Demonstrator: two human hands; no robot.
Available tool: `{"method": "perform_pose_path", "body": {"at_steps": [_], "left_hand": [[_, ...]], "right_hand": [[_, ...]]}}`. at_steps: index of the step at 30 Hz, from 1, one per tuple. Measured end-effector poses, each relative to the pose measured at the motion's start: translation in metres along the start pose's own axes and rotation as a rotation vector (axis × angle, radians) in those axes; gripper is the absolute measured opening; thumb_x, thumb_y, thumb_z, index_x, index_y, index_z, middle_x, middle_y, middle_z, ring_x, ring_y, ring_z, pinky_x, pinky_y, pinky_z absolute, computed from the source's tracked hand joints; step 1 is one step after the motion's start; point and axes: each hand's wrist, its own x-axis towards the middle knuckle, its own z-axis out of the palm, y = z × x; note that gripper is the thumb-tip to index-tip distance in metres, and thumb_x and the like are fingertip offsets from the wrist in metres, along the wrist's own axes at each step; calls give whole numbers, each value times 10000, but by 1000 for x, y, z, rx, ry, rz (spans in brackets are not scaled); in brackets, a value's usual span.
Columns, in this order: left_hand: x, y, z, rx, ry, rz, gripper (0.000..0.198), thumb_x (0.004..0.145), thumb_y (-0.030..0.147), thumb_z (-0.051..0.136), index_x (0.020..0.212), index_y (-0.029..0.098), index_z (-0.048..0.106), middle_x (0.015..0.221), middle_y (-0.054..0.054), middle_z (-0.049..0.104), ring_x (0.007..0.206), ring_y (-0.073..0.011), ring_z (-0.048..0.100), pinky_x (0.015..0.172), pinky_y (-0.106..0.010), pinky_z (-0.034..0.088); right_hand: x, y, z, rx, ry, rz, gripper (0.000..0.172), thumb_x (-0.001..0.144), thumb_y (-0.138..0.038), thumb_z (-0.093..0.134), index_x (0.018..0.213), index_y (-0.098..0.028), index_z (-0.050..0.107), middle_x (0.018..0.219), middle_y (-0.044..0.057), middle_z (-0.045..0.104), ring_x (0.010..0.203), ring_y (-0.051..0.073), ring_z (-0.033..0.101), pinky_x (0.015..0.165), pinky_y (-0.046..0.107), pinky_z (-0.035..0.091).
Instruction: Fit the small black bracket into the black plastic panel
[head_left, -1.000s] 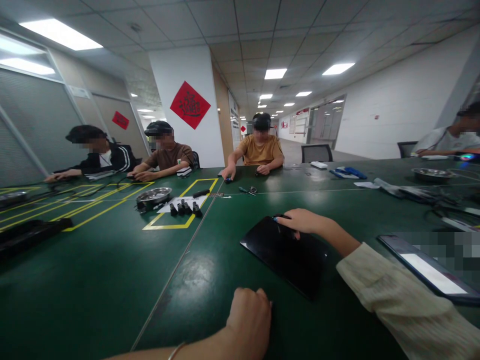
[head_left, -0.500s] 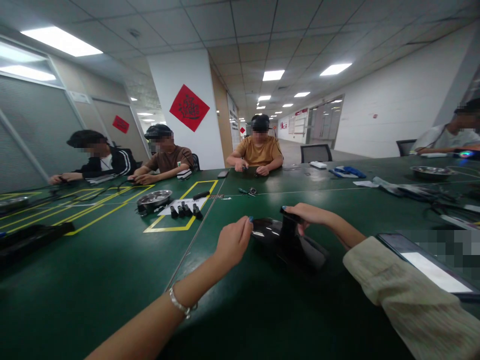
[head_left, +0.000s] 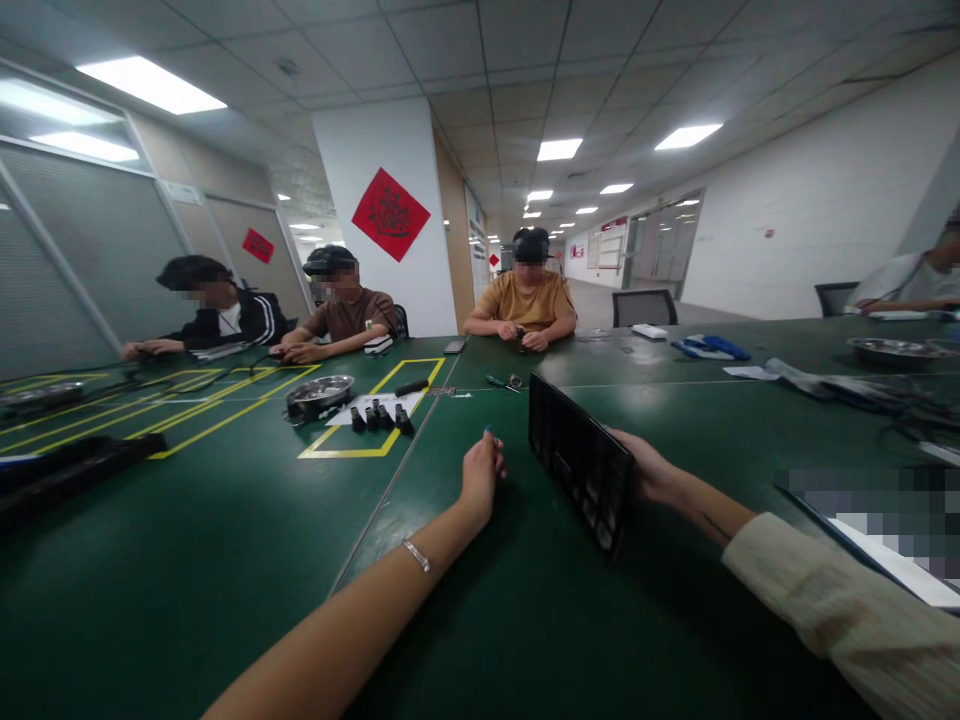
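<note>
Black panel tilted steeply over the green table, held from behind by the right hand, its fingers mostly hidden; the angle seemingly serves to turn the ribbed face leftward. Nearby, the left hand has curled fingers; whether they hold anything, I cannot tell.

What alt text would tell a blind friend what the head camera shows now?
The wearer's right hand holds a black panel upright at a green table; the left hand, curled, is apart from it. Beyond are a metal bowl, small black parts and seated people.
</note>
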Motion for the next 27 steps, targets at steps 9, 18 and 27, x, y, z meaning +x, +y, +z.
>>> {"method": "perform_pose_path", "body": {"at_steps": [9, 18, 27], "left_hand": [[0, -6, -7, 28, -86, -37, 567, 666, 761, 342, 637, 197, 390, 406, 82, 363, 414, -102, 465, 479, -223, 353], [-6, 2, -2, 96, -161, -81, 560, 681, 748, 330, 656, 192, 398, 391, 72, 402, 411, -115, 490, 464, -222, 336], [-7, 1, -3, 118, -214, -85, 554, 666, 752, 340, 612, 201, 342, 405, 93, 341, 352, -78, 395, 419, -211, 277]], "right_hand": [[4, 26, 15, 164, -39, -70, 270, 837, -368, 384, 790, -180, 572, 750, 37, 645, 724, 149, 602, 818, 308, 443], [-2, 27, 19, 153, -20, -76, 259, 845, -350, 372, 793, -180, 560, 781, 47, 642, 733, 166, 592, 797, 325, 441], [-11, 41, 31, 135, -142, -122, 333, 870, -369, 303, 837, -168, 567, 711, 51, 619, 647, 163, 575, 751, 324, 443]]}}
